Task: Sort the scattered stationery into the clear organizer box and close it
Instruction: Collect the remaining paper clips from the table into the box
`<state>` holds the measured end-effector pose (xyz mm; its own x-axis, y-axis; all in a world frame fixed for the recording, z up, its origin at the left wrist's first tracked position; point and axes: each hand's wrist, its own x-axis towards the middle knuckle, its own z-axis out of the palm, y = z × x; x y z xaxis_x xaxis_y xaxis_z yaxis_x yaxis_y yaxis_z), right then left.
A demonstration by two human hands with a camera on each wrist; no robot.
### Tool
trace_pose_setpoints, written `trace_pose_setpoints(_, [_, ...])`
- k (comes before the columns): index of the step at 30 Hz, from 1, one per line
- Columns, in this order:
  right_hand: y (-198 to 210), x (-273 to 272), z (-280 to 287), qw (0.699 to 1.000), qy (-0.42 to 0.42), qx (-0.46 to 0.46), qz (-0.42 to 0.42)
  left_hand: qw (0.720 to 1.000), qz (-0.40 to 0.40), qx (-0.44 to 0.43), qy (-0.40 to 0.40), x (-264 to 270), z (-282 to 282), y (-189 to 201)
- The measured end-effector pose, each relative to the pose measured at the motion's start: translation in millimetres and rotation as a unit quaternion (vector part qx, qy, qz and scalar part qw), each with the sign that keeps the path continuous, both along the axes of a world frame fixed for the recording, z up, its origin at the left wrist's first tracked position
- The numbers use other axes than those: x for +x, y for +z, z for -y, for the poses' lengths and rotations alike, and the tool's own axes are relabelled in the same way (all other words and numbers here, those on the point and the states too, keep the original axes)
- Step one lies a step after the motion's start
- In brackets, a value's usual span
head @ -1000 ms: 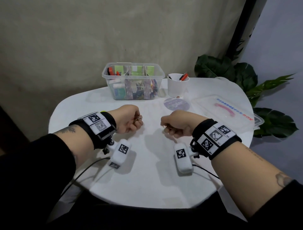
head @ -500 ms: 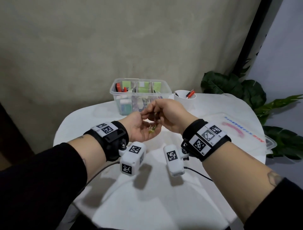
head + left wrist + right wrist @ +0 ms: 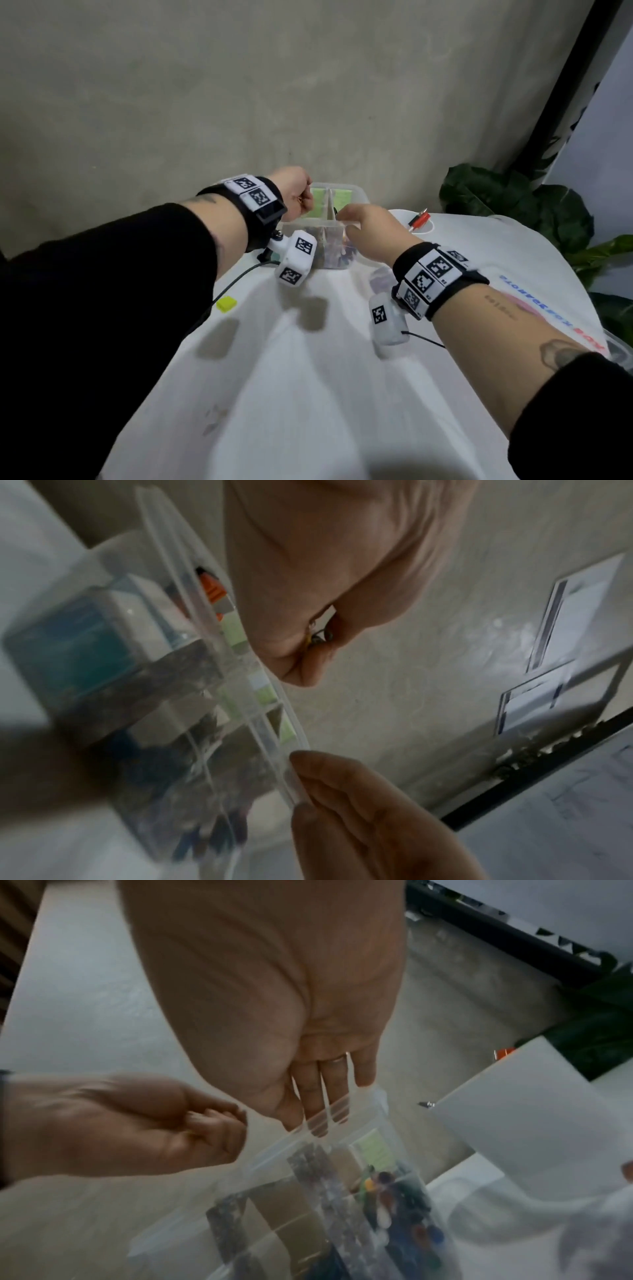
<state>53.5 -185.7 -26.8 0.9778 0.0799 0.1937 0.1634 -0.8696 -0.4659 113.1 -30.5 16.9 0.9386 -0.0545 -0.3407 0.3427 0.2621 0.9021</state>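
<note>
The clear organizer box [image 3: 337,255] stands at the table's far side, its compartments holding stationery. My left hand [image 3: 303,202] hovers over its left part, fingers curled around small paper clips [image 3: 318,638] that peek out of the fist. My right hand [image 3: 346,219] holds the box's near rim, fingers hooked over it and thumb outside. The left wrist view shows the box rim [image 3: 205,642] running between my left hand [image 3: 316,642] and my right hand [image 3: 301,785]. In the right wrist view my right hand [image 3: 318,1110] reaches over the box [image 3: 308,1204], with my left hand [image 3: 219,1123] fisted beside it.
The box's clear lid [image 3: 548,291] with coloured lettering lies on the right of the white table [image 3: 308,394]. A white cup [image 3: 423,226] with red pens stands right of the box. A yellow-green block [image 3: 226,304] lies at the left. A plant [image 3: 513,212] is behind.
Both hands moved forward from mid-table to the box. The left palm closed around the clips. The right hand left the left palm and took hold of the box rim.
</note>
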Motion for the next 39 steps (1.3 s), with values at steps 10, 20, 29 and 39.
trace_pose_setpoints(10, [-20.4, 10.2, 2.0, 0.997, 0.016, 0.035, 0.064, 0.942, 0.104, 0.304, -0.093, 22.7, 24.2, -11.1])
trace_pose_setpoints(20, [-19.8, 8.8, -4.5, 0.997, -0.015, 0.061, 0.034, 0.919, 0.135, 0.361, -0.086, -29.3, -40.0, -12.0])
trace_pose_setpoints(29, [-17.6, 7.0, -20.0, 0.997, -0.050, 0.060, 0.025, 0.576, 0.012, 0.765, -0.287, -75.9, -91.0, -59.9])
trace_pose_setpoints(39, [-25.5, 8.4, -19.9, 0.996, -0.057, 0.041, 0.057, 0.649, 0.030, 0.713, -0.263, -86.6, -103.4, -72.5])
